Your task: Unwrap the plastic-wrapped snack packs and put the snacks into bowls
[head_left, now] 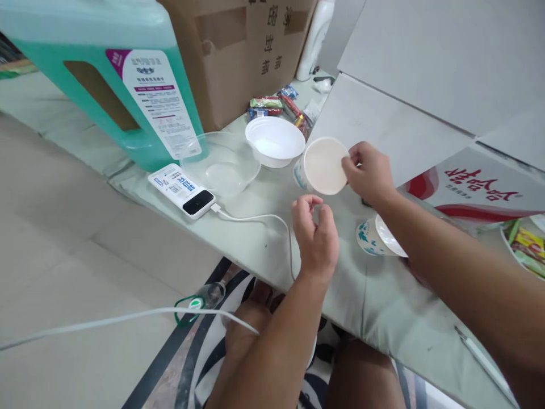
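Pale tablecloth lay below; R hand pinched paper cup at rim, L hand half-open, empty; light grip prob. suited.

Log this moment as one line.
right hand: holds paper cup by rim | left hand: holds nothing visible, near cup | nearby: white bowl, clear bowl

Jug cropped above, lower cup part-hidden
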A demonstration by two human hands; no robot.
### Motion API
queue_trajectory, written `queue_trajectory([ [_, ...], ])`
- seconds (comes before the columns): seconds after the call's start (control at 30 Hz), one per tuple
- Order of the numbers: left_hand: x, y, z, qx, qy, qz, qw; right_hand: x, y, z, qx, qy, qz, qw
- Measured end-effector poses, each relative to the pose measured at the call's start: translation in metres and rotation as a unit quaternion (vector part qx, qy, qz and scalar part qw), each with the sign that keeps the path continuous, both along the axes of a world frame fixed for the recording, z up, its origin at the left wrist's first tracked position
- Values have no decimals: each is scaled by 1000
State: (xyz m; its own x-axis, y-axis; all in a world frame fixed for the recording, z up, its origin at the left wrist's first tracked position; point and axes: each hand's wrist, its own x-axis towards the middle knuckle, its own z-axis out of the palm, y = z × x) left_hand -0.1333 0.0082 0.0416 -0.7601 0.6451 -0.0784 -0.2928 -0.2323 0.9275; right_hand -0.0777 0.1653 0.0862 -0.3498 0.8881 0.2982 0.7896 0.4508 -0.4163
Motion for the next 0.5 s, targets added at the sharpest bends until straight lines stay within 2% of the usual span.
queue_trajectory([
  [0.1, 0, 1, -1, 6, -5, -3, 1000, -15, 8, 11, -112, 131, -68, 983],
  [0.23, -1, 1, -1, 10, -15, -11, 1000, -66, 20, 21, -171, 208, -92, 959],
  [0.37, -2, 1, -3, 18, -16, -9, 1000, -106, 36, 17, -200, 202, -85, 955],
  [0.5, -3, 1, -4, 14, -20, -9, 1000, -118, 45, -7, -259, 160, -124, 944],
])
